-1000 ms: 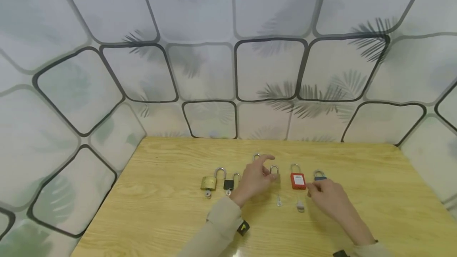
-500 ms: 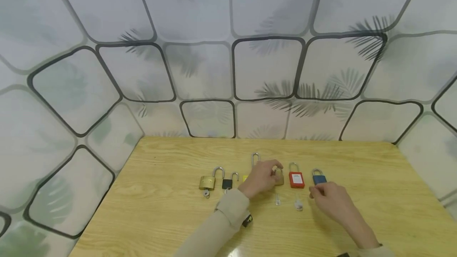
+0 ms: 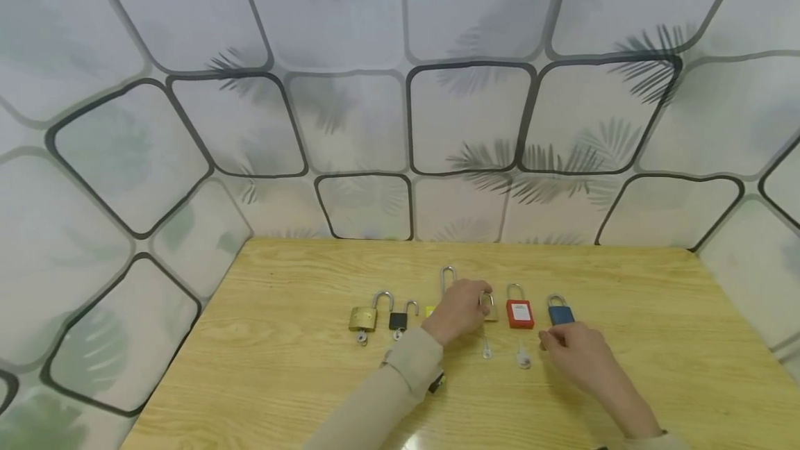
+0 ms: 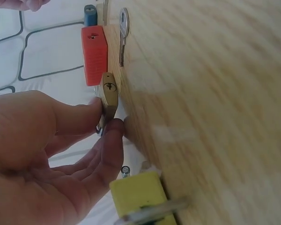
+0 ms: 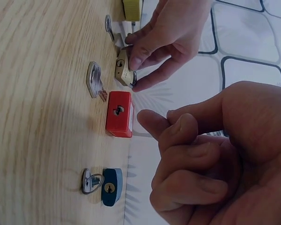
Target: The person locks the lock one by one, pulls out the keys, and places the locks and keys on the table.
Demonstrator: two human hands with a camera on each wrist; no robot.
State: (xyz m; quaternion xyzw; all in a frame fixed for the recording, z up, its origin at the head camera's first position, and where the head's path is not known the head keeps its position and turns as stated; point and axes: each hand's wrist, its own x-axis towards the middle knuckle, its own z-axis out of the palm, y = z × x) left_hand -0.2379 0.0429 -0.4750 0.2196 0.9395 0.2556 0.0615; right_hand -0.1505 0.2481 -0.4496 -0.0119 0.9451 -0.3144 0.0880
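Right now I see the left hand (image 3: 461, 310) pinching the small brass padlock (image 3: 490, 310) between thumb and fingers, its shackle pointing away from the person. I can't tell whether the padlock touches the table (image 3: 269, 380) beneath it. Its keyhole shows clearly on my left wrist view, and a key (image 3: 487, 348) lies just in front of it.

The right hand (image 3: 578, 351) has its fingers loosely curled inward, with nothing visible in its grasp. From the head camera I have it just in front of the blue padlock (image 3: 561, 315), partly covering it; my right wrist view picks up a key on a ring (image 5: 91, 181) close beside that padlock.

Between the two hands I find the red padlock (image 3: 520, 314) with a white label on its face and its own key (image 3: 523, 358) in front. On the other side, the yellow padlock (image 4: 138, 190) is largely hidden from the head camera by the left hand, its tall shackle poking out above. Farther left I make out the black padlock (image 3: 398, 321) and the big gold padlock (image 3: 363, 319), both shackles offset to the right.
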